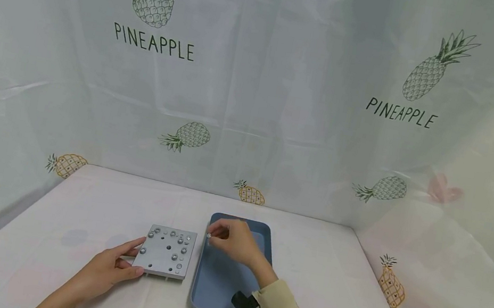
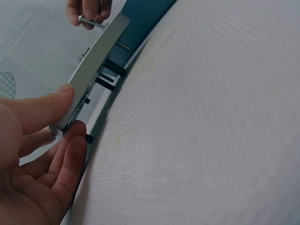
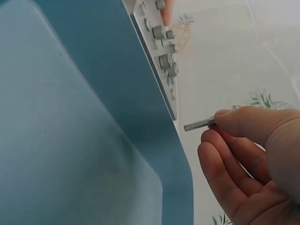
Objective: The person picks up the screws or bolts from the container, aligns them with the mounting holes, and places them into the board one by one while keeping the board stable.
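Note:
My left hand (image 1: 105, 269) grips the left edge of a square metal plate (image 1: 158, 263), thumb on one face and fingers at the other. Several bolt heads stand up from the plate's top. In the left wrist view, threaded shanks (image 2: 107, 83) stick out beneath the plate, which tilts in that view. Between thumb and fingertips, my right hand (image 1: 237, 243) pinches a small silver bolt (image 3: 199, 124), its threaded end pointing away from the fingers. That hand is over the left rim of a blue tray (image 1: 219, 284), just right of the plate.
A white cloth (image 1: 314, 278) covers the table. Behind it hangs a white curtain (image 1: 275, 99) printed with pineapples. A black piece (image 1: 244, 302) at the right wrist overlaps the tray in the head view.

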{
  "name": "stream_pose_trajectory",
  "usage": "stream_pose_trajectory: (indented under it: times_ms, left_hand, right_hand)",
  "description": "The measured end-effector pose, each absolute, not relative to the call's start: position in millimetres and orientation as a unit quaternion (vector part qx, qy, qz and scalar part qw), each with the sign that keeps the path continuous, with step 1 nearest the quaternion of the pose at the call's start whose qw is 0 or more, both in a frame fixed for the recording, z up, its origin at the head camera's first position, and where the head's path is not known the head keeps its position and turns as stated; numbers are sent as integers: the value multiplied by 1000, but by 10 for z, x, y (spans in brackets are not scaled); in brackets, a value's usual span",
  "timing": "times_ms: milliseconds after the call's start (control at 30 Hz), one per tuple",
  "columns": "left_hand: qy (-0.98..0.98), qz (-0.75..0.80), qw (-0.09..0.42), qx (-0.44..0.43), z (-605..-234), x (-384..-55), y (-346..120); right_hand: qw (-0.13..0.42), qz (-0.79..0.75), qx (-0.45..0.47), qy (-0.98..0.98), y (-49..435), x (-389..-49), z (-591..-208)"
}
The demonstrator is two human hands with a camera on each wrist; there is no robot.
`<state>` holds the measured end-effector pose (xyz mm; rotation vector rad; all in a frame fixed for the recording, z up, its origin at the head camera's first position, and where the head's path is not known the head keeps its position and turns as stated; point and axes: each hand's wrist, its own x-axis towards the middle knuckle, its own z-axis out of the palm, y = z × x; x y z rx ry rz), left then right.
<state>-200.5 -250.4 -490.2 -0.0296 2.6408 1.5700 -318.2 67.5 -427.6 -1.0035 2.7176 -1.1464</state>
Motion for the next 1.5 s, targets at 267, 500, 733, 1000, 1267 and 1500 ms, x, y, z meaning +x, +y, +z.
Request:
stream_pose_trajectory:
  times_ms: [267,500,733,1000,1267,1500]
  left_hand:
    - [862,505,34,-10,-4895,-1996,-2501]
    - [863,504,36,-15,-4890,-2009,-2498]
    - [866,498,35,-9,-4898,-2004,-2512]
    - [864,503,36,-11,-4886,-2003,-2509]
    - [863,503,35,-14,-4879,-2000,-2500]
    - [862,505,36,-14,-4870,-1996,-2500]
  right_hand:
    - [16,-388,-314,867,636,-3063,-4254]
    - [19,-400,-312,862,580,-2969,-4246]
    - [31,-419,-314,851,531,-2893,-4272]
    - [40,-430,-320,843,463,-2836,-4306]
    - [60,-444,-337,828,386,-2793,-4338]
    - [62,-445,-361,817,323,-2752,-4325]
